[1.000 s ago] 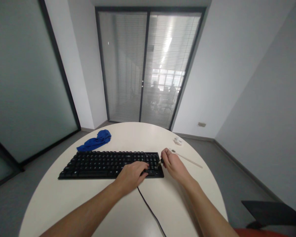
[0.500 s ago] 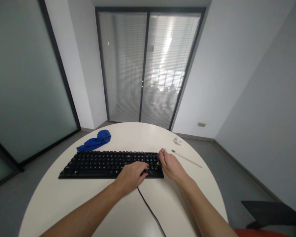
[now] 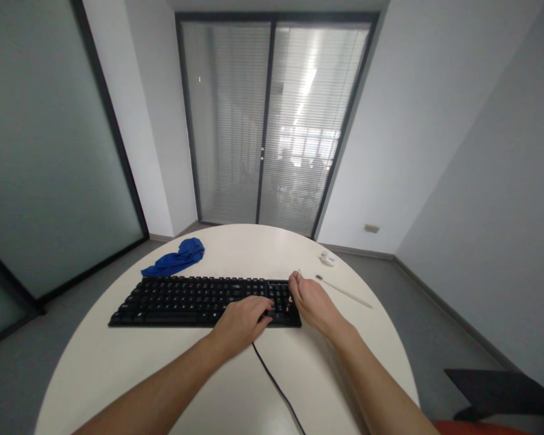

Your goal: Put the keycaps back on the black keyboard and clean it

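A black keyboard [image 3: 176, 302] lies across the round pale table. My left hand [image 3: 245, 320] rests over its number keys from the near side, thumb and forefinger apart. At the keyboard's right end, my right hand [image 3: 316, 302] is closed in a pinch around a thin pale stick [image 3: 300, 272]. Only the stick's upper end shows plainly above the fingers; its lower part is mostly hidden, and its kind is unclear. Beside this hand, a long thin-handled brush [image 3: 344, 292] with a small dark head lies on the table.
A crumpled blue cloth [image 3: 176, 258] lies behind the keyboard's left half. Some small white pieces [image 3: 327, 260] sit at the back right. The black cable [image 3: 275, 382] runs toward me over the table [image 3: 226, 386]. A dark chair part [image 3: 503, 389] stands at the lower right.
The fingertips of my right hand have shifted slightly left and up over the keyboard's right end. My left hand and the keyboard look unmoved.
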### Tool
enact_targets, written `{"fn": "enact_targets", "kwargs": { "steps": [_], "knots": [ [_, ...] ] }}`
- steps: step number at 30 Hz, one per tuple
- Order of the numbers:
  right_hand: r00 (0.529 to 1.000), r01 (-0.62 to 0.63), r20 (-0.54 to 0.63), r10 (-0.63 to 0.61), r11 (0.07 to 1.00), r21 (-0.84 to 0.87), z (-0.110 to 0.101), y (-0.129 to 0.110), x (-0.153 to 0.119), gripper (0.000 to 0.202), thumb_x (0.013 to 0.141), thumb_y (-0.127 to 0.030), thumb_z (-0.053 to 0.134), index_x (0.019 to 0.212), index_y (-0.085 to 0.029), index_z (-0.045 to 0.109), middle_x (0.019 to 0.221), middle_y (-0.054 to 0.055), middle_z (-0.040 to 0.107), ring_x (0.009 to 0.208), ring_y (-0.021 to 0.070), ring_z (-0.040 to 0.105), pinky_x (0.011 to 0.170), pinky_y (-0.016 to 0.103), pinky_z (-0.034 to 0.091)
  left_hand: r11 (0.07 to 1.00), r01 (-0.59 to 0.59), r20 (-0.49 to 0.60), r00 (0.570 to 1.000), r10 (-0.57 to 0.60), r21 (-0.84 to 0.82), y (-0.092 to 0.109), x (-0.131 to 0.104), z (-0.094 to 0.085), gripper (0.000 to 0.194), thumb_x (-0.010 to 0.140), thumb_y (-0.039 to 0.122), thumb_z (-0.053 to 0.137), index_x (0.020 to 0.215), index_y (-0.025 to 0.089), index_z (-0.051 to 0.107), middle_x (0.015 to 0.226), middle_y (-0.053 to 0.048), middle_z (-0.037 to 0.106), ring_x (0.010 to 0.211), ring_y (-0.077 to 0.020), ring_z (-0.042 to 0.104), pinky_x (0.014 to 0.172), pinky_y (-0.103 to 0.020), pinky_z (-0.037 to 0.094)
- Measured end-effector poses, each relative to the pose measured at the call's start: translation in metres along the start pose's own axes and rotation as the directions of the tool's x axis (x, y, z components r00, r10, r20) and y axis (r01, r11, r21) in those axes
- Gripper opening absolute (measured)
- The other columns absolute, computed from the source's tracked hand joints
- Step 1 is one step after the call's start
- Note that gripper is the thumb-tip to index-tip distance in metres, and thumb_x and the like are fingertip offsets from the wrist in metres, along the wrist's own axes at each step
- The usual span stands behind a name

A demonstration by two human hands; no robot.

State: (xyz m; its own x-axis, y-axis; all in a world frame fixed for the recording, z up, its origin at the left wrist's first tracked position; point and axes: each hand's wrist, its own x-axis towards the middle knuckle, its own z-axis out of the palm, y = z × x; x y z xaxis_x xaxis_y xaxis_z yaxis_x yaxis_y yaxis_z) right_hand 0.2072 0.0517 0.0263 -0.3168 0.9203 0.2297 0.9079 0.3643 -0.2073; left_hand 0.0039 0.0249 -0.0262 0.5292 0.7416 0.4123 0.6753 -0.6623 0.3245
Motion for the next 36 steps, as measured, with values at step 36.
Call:
{"fn": "enact_targets", "kwargs": {
  "steps": [36],
  "knots": [
    [0.998,-0.049,0.039,0.048,0.998,0.034,0.014,0.000,-0.001,0.042,0.108,-0.031,0.016,0.102,-0.018,0.055,0.085,0.008,0.072,0.082,0.0189,0.069,0.070,0.025,0.042,1.000,-0.004,0.004,1.000,0.004,0.016,-0.002,0.000,0.000,0.019,0.092,0.021,0.060,0.111,0.022,0.063,0.119,-0.004,0.070,0.109,-0.0212,0.066,0.093,-0.036,0.054]
  ]
}}
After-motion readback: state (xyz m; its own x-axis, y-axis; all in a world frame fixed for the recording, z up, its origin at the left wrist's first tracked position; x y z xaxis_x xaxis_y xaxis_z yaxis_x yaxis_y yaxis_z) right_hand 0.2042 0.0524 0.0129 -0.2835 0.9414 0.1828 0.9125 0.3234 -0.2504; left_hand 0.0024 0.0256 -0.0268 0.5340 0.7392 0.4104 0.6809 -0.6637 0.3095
